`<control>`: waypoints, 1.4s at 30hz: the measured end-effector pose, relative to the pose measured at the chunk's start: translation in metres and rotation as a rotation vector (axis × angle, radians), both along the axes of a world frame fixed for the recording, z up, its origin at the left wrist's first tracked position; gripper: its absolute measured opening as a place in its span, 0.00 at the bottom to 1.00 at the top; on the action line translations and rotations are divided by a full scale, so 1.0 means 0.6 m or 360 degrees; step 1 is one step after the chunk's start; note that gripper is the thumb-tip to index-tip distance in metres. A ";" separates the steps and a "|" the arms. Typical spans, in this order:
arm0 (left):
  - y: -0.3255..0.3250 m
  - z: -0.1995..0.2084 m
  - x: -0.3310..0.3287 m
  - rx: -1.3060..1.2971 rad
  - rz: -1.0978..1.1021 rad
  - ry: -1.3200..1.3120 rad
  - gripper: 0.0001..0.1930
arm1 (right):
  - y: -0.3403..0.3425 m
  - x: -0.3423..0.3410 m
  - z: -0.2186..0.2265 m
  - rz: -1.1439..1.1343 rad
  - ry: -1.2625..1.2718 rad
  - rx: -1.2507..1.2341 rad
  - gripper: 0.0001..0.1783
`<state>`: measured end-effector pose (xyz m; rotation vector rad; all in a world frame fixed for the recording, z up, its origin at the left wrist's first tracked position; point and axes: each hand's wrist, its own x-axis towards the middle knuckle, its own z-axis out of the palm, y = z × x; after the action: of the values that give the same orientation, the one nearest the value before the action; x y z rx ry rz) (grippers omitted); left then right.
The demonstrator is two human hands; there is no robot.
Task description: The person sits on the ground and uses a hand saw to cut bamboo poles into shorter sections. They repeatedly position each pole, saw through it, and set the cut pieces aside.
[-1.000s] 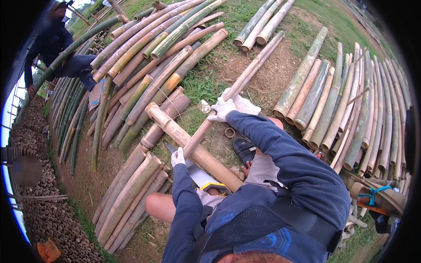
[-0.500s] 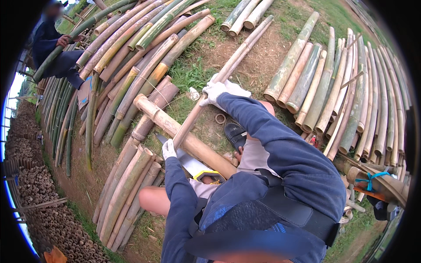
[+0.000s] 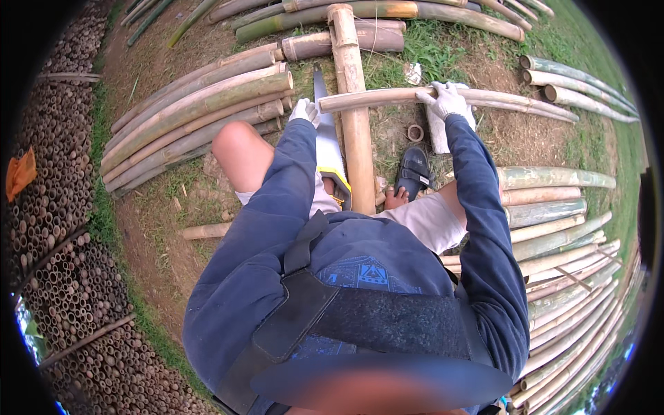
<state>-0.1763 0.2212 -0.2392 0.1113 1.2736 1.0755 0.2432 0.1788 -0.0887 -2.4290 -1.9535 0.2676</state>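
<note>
Both hands wear white cloth gloves, the right hand (image 3: 446,99) and the left hand (image 3: 304,111). The pole (image 3: 387,97) and thick culm (image 3: 353,104) are smooth, matt tan bamboo. The saw (image 3: 325,142) blade is dull grey metal. The sleeves are blue cloth.

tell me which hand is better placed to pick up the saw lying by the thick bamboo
Left, probably. The left hand rests right beside the saw, while the right hand has its grip on the thin bamboo pole, across the thick bamboo from the saw.
</note>
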 end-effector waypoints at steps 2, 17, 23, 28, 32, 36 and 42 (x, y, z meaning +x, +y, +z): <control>-0.015 0.007 -0.001 -0.0082 0.0031 0.0066 0.19 | 0.007 0.001 -0.006 -0.0049 0.0014 -0.0103 0.50; -0.039 0.054 0.031 0.0392 -0.0296 0.0532 0.19 | 0.048 -0.020 -0.067 0.0284 -0.0094 0.0057 0.31; -0.008 0.036 0.040 0.0525 -0.0391 0.0992 0.22 | 0.025 -0.101 -0.038 0.0172 -0.0197 0.0170 0.22; -0.004 0.036 0.047 0.0548 -0.0338 0.0852 0.21 | 0.000 -0.215 -0.040 0.0178 -0.0077 0.0429 0.23; -0.012 0.047 0.048 0.0624 -0.0383 0.1049 0.22 | -0.015 -0.293 -0.040 0.0103 -0.0016 0.0358 0.25; -0.014 0.046 0.047 0.0562 -0.0441 0.1197 0.23 | -0.036 -0.334 -0.050 0.0136 -0.0020 0.0272 0.36; 0.006 0.026 0.040 0.0542 -0.0430 0.0937 0.26 | -0.106 -0.382 -0.093 0.0016 0.0780 0.0515 0.33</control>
<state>-0.1526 0.2248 -0.2234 0.8871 1.5231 1.0486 0.0141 0.1154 -0.1447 -1.9253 -1.6448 0.4551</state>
